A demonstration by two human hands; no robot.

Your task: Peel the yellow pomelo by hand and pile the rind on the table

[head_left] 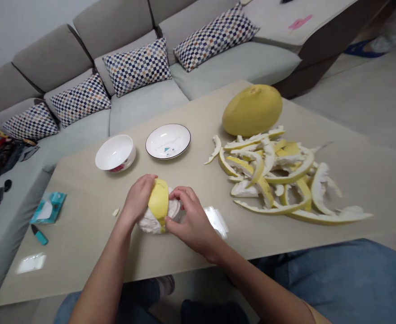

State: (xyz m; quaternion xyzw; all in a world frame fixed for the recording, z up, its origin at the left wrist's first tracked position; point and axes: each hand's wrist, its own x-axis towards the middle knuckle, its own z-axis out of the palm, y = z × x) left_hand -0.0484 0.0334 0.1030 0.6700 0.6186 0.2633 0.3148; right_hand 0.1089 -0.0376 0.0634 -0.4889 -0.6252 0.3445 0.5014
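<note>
A partly peeled pomelo (152,222) rests on the table between my two hands, its white pith bare except for a broad strip of yellow rind (158,198). My left hand (139,198) is wrapped around the fruit's left side, its fingertips at the top of the strip. On the right, my right hand (191,216) has thumb and fingers curled against the pith and the edge of the rind. Whether the strip's lower end is loose I cannot tell. A tiny scrap of peel (116,212) lies left of my left hand.
A white bowl (116,155) and a plate (168,141) stand beyond the fruit. To the right are a heap of peel strips (272,175) and a whole pomelo (252,110). A tissue pack (48,208) and a teal-capped cutter-like object (39,235) lie at the left.
</note>
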